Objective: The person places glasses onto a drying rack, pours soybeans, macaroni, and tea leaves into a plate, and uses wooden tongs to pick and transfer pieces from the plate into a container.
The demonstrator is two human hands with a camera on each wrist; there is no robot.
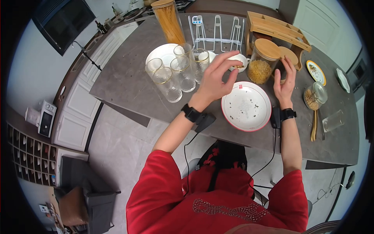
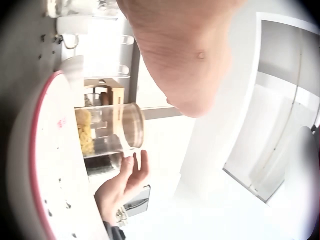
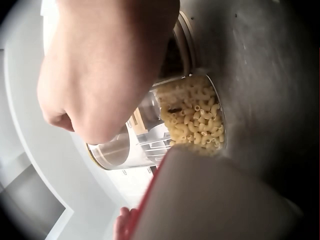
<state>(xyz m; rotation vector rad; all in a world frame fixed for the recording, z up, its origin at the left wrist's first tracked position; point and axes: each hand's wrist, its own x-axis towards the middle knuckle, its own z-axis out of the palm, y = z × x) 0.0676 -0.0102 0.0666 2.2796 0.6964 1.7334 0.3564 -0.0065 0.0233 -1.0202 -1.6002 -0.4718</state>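
Note:
In the head view a glass jar of macaroni [image 1: 260,71] with a wooden lid [image 1: 267,48] stands behind a red-rimmed white plate [image 1: 246,107] dotted with dark bits. My right hand [image 1: 285,84] is raised just right of the jar, fingers up and apart; whether they touch it cannot be told. Left of the jar, my left hand [image 1: 216,82] hovers above the table with spread, slightly bent fingers, holding nothing. Behind it is a small white cup [image 1: 242,59]. The right wrist view shows the macaroni [image 3: 195,120] close to my right hand [image 3: 105,65].
Several gold-rimmed glasses [image 1: 183,74] and a white plate [image 1: 157,52] stand at the left, near a spaghetti jar [image 1: 170,23]. A white rack [image 1: 217,40] and wooden shelf [image 1: 274,28] are behind. To the right are a chickpea jar [image 1: 314,96], golden utensils [image 1: 314,126] and a glass [image 1: 333,121].

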